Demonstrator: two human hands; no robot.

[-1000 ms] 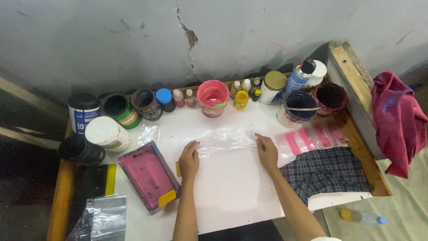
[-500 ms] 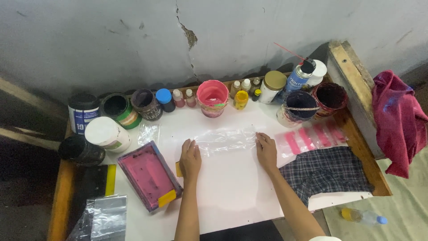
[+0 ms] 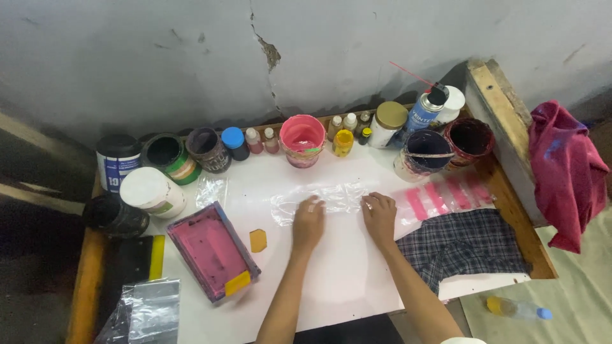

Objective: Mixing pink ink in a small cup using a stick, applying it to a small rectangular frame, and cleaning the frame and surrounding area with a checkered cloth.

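Observation:
A crumpled clear plastic sheet [image 3: 325, 194] lies on the white tabletop [image 3: 344, 274]. My left hand [image 3: 309, 223] rests on the sheet's near edge, fingers curled onto it. My right hand [image 3: 380, 216] presses the sheet's right end, also with curled fingers. Left of my left hand lies a small orange-yellow scrap [image 3: 257, 240]. Further left sits a pink-stained screen frame [image 3: 213, 250] with a yellow tape corner.
Paint tubs, jars and small bottles line the back edge, among them a pink bucket [image 3: 302, 139] and a blue spray can [image 3: 424, 111]. A pink-striped plastic piece [image 3: 443, 194] and plaid cloth [image 3: 465, 245] lie at right. A red cloth [image 3: 564, 169] hangs off the table.
My left hand has slid right along the plastic sheet toward my right hand, uncovering the orange-yellow scrap. My right hand has stayed in place.

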